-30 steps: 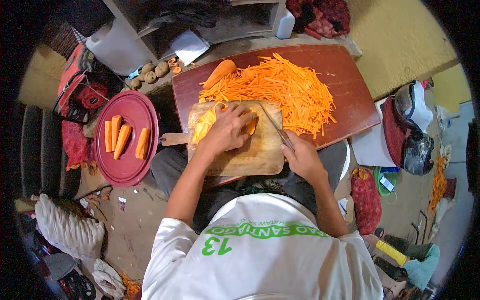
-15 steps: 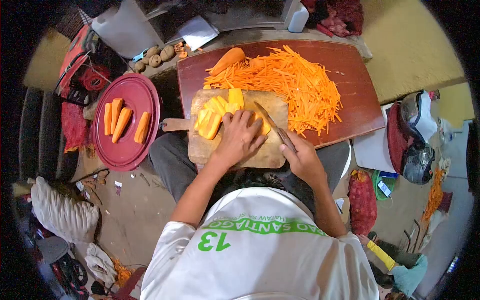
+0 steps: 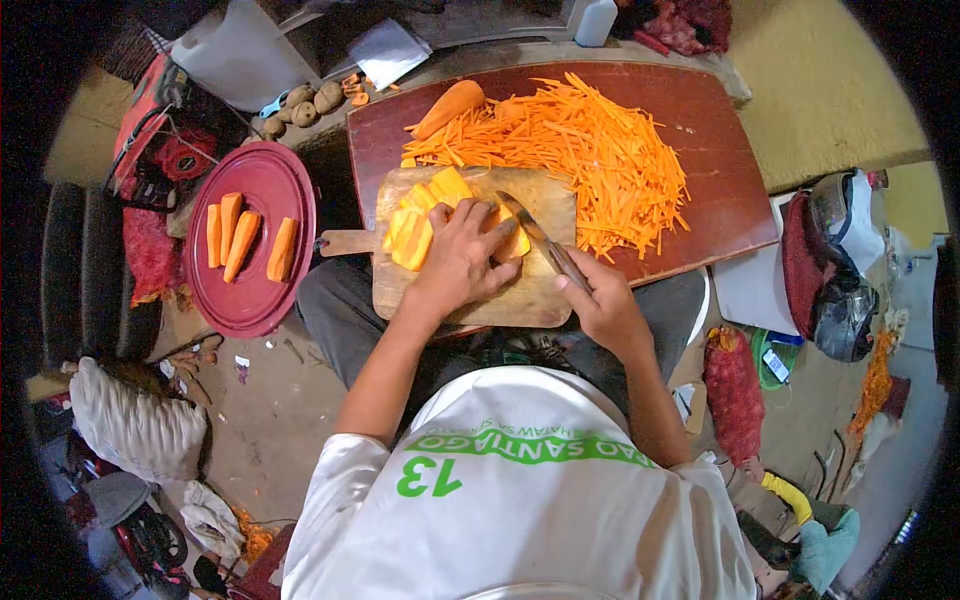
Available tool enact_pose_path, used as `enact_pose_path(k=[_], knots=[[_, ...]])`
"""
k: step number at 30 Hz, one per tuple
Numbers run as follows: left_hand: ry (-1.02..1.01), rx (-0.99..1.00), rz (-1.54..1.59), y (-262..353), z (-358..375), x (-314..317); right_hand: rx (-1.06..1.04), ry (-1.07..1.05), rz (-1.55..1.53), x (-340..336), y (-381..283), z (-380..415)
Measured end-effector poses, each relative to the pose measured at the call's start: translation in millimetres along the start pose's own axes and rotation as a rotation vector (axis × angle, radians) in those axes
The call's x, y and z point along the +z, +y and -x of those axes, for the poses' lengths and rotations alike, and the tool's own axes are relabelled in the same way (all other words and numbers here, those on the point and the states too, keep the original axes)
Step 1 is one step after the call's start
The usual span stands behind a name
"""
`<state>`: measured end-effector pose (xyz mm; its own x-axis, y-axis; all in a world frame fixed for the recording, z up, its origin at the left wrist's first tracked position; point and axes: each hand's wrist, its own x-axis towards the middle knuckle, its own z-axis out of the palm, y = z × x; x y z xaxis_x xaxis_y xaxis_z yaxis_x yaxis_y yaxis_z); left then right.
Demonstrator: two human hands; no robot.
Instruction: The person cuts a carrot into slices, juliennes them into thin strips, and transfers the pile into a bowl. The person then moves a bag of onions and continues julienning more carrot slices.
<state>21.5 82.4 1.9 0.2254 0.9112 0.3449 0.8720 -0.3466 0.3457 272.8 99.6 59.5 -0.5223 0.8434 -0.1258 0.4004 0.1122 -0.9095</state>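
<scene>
The carrot piece (image 3: 516, 242) I have in view lies on the right half of the cutting board (image 3: 530, 300), partly hidden under the left hand (image 3: 465, 255); that hand is curled down over it, fingers and thumb bracketing it, though from here I cannot tell how hard it presses; the right hand (image 3: 605, 305) is closed round the handle of the knife (image 3: 528, 215), its blade slanting just beside the left fingertips. That nearness is my chief worry; if the piece rolled or slid, perhaps on a damp face, the edge could meet a finger. Cut slabs (image 3: 410, 240) sit close by on the board's left half; a sideways nudge from the left hand could scatter them. The board's own grip juts past the red table (image 3: 710, 130) on the left; I judge that weight there might tip it; the heaped strips (image 3: 620, 180) crowd its right edge, and a stray elbow could spill some into the lap (image 3: 335, 312); the peeled carrots (image 3: 240, 245) on the round red lid (image 3: 277, 190) look safely apart.
</scene>
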Motion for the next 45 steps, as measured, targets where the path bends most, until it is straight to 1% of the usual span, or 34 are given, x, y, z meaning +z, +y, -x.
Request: enact_pose_path(k=[3, 5, 9, 12, 13, 16, 20, 21, 22, 24, 26, 27, 29, 30, 32, 33, 35, 36, 40, 45], knots=[[0.02, -0.036, 0.039, 4, -2, -1, -0.031, 0.032, 0.006, 1, 9, 1], [0.071, -0.017, 0.048, 5, -1, -1, -0.063, 0.07, 0.004, 5, 17, 0], [0.162, -0.037, 0.052, -2, -5, -19, -0.016, 0.054, 0.002, 3, 20, 0], [0.225, -0.109, -0.046, -22, -6, -40, -0.019, 0.044, 0.016, 0, 15, 0], [0.204, -0.116, -0.087, -31, -4, -44, -0.027, 0.048, 0.02, 0, 11, 1], [0.054, -0.187, -0.079, -47, 7, -44, -0.047, 0.051, 0.029, 0, 9, 2], [0.135, -0.108, -0.049, -22, 10, -40, -0.065, 0.066, 0.02, 2, 13, 4], [0.161, -0.057, -0.004, -12, 10, -33, -0.068, 0.065, 0.017, 2, 11, 3], [0.126, -0.016, 0.004, 1, 10, -32, -0.074, 0.063, 0.014, 2, 6, 2], [0.028, -0.01, -0.087, 22, 7, -24, -0.081, 0.058, 0.026, 2, 4, 2], [0.006, -0.029, -0.103, 22, 7, -10, -0.087, 0.061, 0.057, 2, 8, 2], [-0.003, -0.034, -0.112, 22, 5, -5, -0.051, 0.042, 0.048, 0, 4, 2], [0.044, 0.008, -0.064, 18, 3, 0, 0.031, 0.006, 0.024, -3, -5, 6], [0.064, 0.027, -0.04, 17, 3, 1, 0.027, 0.03, 0.011, -2, 1, 8], [0.025, 0.044, 0.034, 25, 4, 6, 0.012, 0.072, -0.018, -1, 19, 11], [0.005, 0.051, 0.069, 27, 5, 7, 0.013, 0.079, -0.022, -2, 18, 12], [0.051, 0.038, 0.093, 27, 10, 10, 0.018, 0.096, -0.028, -5, 13, 15], [0.075, 0.034, 0.107, 28, 11, 11, 0.018, 0.09, -0.006, -6, 11, 17], [0.067, -0.03, 0.159, 25, 19, 9, 0.041, 0.049, 0.092, -8, -5, 30], [0.046, 0.012, 0.131, 24, 14, 13, 0.067, -0.024, 0.163, 6, -13, 38]])
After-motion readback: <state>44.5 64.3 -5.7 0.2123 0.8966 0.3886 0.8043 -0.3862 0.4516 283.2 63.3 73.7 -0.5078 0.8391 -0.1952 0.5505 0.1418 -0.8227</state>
